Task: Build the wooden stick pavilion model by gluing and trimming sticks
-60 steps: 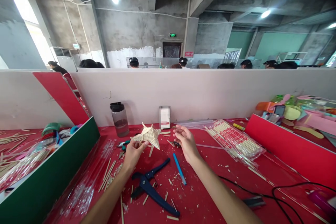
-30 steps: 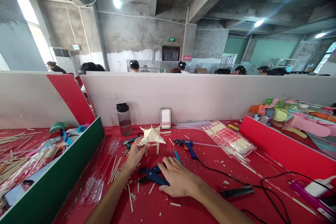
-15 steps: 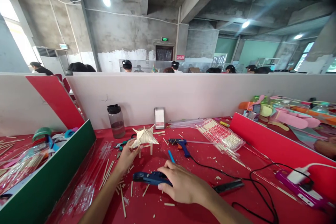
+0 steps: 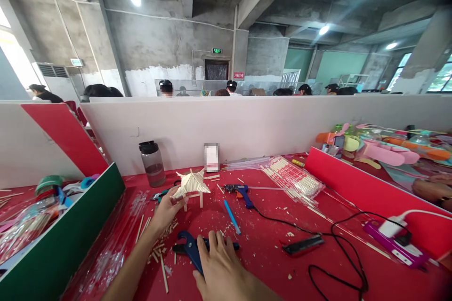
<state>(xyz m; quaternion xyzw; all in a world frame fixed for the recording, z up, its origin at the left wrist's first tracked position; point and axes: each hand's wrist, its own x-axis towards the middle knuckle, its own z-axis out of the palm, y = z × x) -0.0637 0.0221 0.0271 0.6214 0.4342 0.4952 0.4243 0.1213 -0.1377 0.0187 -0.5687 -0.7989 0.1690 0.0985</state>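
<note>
A small pavilion model (image 4: 192, 183) of pale wooden sticks, with a pointed ridged roof on stick legs, stands left of centre. My left hand (image 4: 169, 209) grips its near left roof corner between thumb and fingers. Lower down, my right hand (image 4: 222, 265) lies over a blue hand cutter (image 4: 191, 248) on the table, fingers spread and thumb apart. The cutter's handles are parted, and the hand covers part of it. A blue pen-like stick (image 4: 232, 217) lies beyond my right hand. Cut stick pieces (image 4: 163, 270) are scattered below the model.
A blue glue gun (image 4: 240, 194) trails a black cable to a purple power strip (image 4: 395, 244). Bundled sticks (image 4: 296, 176), a black tool (image 4: 303, 245) and a bottle (image 4: 152, 164) are around. Green (image 4: 70, 235) and red (image 4: 374, 183) dividers flank the table. A co-worker's hand (image 4: 432, 193) is at right.
My right hand has loosened from the cutter and moved nearer me, its fingers spreading. The cutter's handles have come apart. My left hand still holds the model; the view has shifted slightly.
</note>
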